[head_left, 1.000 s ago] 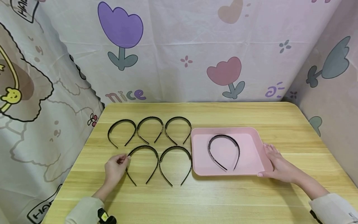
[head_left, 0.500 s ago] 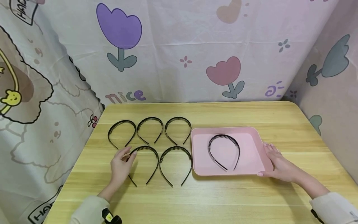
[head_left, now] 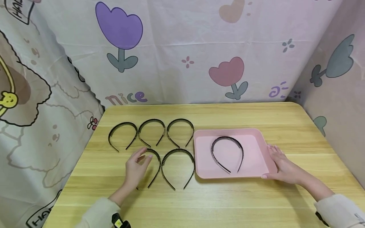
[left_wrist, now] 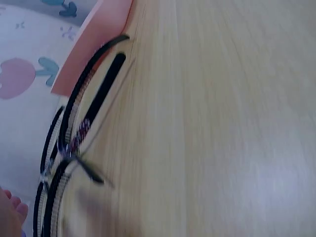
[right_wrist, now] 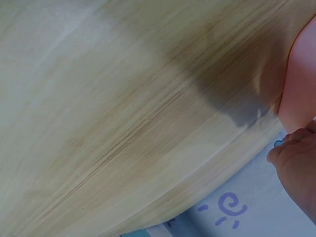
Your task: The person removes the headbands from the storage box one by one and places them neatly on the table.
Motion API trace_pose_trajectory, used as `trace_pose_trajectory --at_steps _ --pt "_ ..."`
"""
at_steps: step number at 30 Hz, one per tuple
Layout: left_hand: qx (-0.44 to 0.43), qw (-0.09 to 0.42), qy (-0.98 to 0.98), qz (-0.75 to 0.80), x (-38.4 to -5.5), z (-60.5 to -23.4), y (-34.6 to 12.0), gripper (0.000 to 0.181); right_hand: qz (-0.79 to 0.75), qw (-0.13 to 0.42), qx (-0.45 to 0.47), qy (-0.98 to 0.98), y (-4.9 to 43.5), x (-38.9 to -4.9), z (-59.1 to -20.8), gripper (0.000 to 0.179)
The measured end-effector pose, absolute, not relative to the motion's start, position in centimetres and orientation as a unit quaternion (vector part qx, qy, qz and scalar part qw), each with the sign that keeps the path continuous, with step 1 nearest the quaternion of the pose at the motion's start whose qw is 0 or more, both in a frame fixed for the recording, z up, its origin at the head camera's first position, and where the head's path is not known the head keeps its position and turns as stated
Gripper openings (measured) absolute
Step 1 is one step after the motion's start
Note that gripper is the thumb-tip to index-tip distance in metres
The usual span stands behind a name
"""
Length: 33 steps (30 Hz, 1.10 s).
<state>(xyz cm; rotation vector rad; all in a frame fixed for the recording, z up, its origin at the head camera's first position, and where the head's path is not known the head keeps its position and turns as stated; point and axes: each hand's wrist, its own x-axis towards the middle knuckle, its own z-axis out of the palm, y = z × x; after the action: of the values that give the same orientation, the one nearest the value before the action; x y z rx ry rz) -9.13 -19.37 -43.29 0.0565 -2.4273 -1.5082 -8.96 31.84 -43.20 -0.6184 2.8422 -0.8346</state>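
Observation:
Several black toothed headbands lie on the wooden table. My left hand (head_left: pixel 136 167) is over the front-left headband (head_left: pixel 156 164), thumb and fingers apart, covering its left part. Right of it lies another headband (head_left: pixel 178 150). The back row has a left headband (head_left: pixel 123 124), a middle headband (head_left: pixel 152 120) and a right headband (head_left: pixel 181 120). One more headband (head_left: pixel 227 138) lies inside the pink tray (head_left: pixel 255 158). My right hand (head_left: pixel 286 167) holds the tray's right end, thumb at its front corner and fingers along the side. Only part of this hand (right_wrist: pixel 298 163) shows in the right wrist view.
The wooden table (head_left: pixel 199 205) meets a printed cloth backdrop (head_left: pixel 171 63) at its back edge. More printed cloth hangs at the left and right sides. The tray's left wall stands close beside the right-hand headbands.
My left hand has moved right, from the left side of the front-left headband to over its top, with thumb and fingers spreading. My right hand and the tray stay in place.

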Motion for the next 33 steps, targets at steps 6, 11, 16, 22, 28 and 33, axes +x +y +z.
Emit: trace_pose_trajectory --at_steps 6,11,16,22,28,33 --pt "0.014 0.103 -0.815 -0.571 -9.2 -42.9 -17.5 0.046 -0.277 0.060 -0.200 0.938 31.8 -8.9 -43.1 0.111" --pt "0.013 0.097 -0.799 -0.593 -9.3 -42.7 -16.1 0.048 -0.273 0.059 -0.199 0.939 31.8 -8.9 -43.1 0.111" --pt "0.004 0.101 -0.786 -0.610 -9.5 -42.5 -14.8 0.048 -0.273 0.059 -0.200 0.939 31.7 -8.9 -43.1 0.110" --pt "-0.012 0.103 -0.770 -0.629 -9.8 -42.7 -13.4 0.048 -0.271 0.060 -0.199 0.940 31.7 -8.9 -43.1 0.111" --pt "-0.018 0.103 -0.752 -0.651 -10.1 -42.5 -12.0 0.046 -0.273 0.058 -0.201 0.939 31.7 -8.9 -43.1 0.110" --pt "-0.011 0.093 -0.739 -0.667 -10.4 -42.7 -10.8 0.046 -0.273 0.059 -0.201 0.939 31.7 -8.9 -43.1 0.110"
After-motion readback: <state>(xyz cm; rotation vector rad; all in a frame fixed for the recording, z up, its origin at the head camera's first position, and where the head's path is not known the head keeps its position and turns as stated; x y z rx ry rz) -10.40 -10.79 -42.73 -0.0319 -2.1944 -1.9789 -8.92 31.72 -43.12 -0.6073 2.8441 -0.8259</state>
